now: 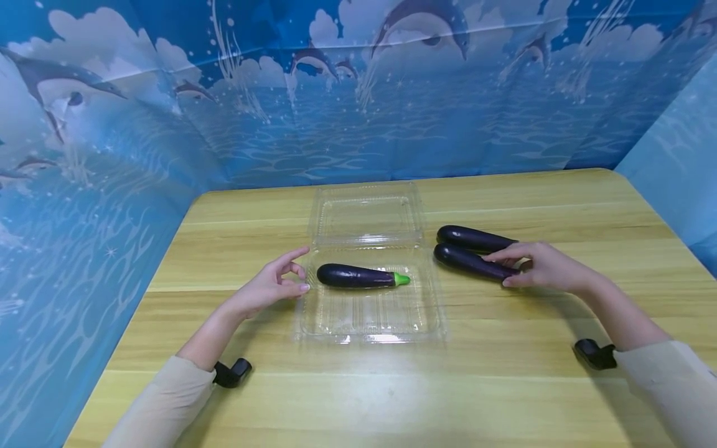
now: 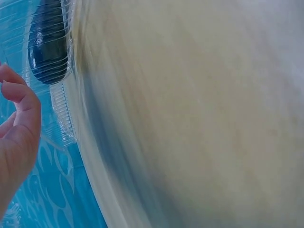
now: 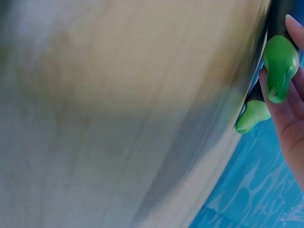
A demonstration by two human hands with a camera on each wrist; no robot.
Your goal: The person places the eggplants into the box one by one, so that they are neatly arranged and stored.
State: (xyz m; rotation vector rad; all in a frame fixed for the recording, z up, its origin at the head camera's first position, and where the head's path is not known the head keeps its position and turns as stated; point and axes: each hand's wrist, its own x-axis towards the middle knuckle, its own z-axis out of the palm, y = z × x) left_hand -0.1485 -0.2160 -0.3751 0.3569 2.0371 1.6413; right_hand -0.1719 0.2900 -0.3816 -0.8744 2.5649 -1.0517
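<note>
Head view, read from left to right, with details from both wrist views. A blue cloth printed with dolphins and clouds borders the table at the left and behind it. A pale left sleeve and a black wrist device lead to the left hand, whose grip is spread and holds nothing, the index finger and thumb set apart at the left rim of a clear plastic container; whether they touch the rim cannot be told. The container stands unfolded, its lid laid out on the far side. Within the base, the boxed eggplant lies crosswise toward the hinge, its rounded dark end just beside the left fingertips and its green cap pointing right. To the right of the container, outside it, lie two further eggplants, close together and slanting nearly parallel. The far eggplant lies just beyond the grip, its stem end hidden in head view behind the right hand. That hand's grip pinches the near eggplant toward its stem end, thumb on the near side and fingers on the far side, the rounded end projecting left toward the container. In right wrist view, the held fruit's green cap shows between thumb and fingers, with the other cap just beside it. At the far right are a second black wrist device and a pale right sleeve.
</note>
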